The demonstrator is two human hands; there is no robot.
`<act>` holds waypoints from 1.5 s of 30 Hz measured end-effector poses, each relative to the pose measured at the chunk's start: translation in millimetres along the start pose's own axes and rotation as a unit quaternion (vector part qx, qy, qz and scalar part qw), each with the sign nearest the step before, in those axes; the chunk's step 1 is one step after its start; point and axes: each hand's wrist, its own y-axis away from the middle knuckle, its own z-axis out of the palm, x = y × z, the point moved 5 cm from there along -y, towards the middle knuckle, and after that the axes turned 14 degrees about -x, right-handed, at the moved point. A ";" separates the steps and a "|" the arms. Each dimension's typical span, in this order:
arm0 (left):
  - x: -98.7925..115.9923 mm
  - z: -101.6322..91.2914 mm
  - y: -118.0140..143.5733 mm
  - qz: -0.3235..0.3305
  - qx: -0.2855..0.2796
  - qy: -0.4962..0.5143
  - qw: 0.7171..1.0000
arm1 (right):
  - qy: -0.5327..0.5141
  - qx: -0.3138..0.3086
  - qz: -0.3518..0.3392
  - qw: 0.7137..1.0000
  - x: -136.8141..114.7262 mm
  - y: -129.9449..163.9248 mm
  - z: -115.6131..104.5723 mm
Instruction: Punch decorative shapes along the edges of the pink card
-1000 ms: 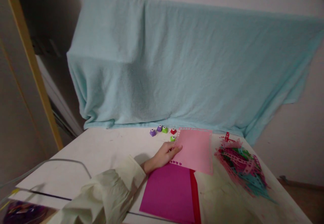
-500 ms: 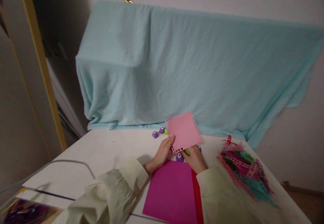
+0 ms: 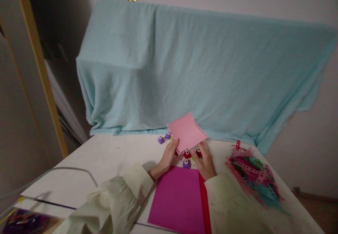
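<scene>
A square sheet of pink paper with small holes punched along its edges is lifted and tilted over the table. My left hand pinches its lower left corner, thumb on top. My right hand is at the paper's lower right edge, thumb and fingers apart; whether the fingertips touch the paper is unclear. Between them shows a red craft punch with an eye on it. Another red punch and a purple punch stand between my hands. A bit of green shows by my right thumb.
Magenta sheets lie in front of me, a red sheet beneath. Two purple punches stand at the back. Punched paper strips are heaped at right. A cable crosses the left; a blue cloth hangs behind.
My right hand has let go of the green punch and spread its fingers near the paper's right edge. The pink paper has shifted slightly left and tilted; red punches now show below it.
</scene>
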 end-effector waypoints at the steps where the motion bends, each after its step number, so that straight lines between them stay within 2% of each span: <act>1: -0.1 1.9 0.2 -0.003 -0.004 0.003 1.000 | -0.010 0.011 -0.002 1.000 0.4 1.0 -0.8; 5: -4.0 8.5 1.0 -0.019 -0.037 -0.011 0.999 | -0.020 0.071 0.016 0.997 16.2 5.0 2.7; 10: -10.6 9.1 0.3 -0.025 -0.078 -0.039 0.996 | 0.001 0.088 0.027 0.996 31.8 5.5 7.5; 18: -7.2 6.4 -1.3 -0.031 -0.073 -0.012 0.997 | 0.017 0.102 0.022 0.994 29.4 4.2 5.2; 25: -13.8 2.3 -2.3 -0.035 -0.075 0.044 0.996 | 0.023 0.104 0.062 0.992 38.6 7.8 6.5; 33: -18.4 0.9 -4.3 -0.025 -0.079 0.074 0.994 | 0.013 0.099 0.073 0.992 39.4 7.8 7.0; 40: -17.9 0.9 -3.8 -0.030 -0.078 0.069 0.994 | -0.004 0.094 0.085 0.992 38.8 8.6 7.5; 45: -11.2 3.8 -2.5 -0.027 -0.069 0.006 0.997 | -0.004 0.088 0.092 0.992 39.9 9.6 8.5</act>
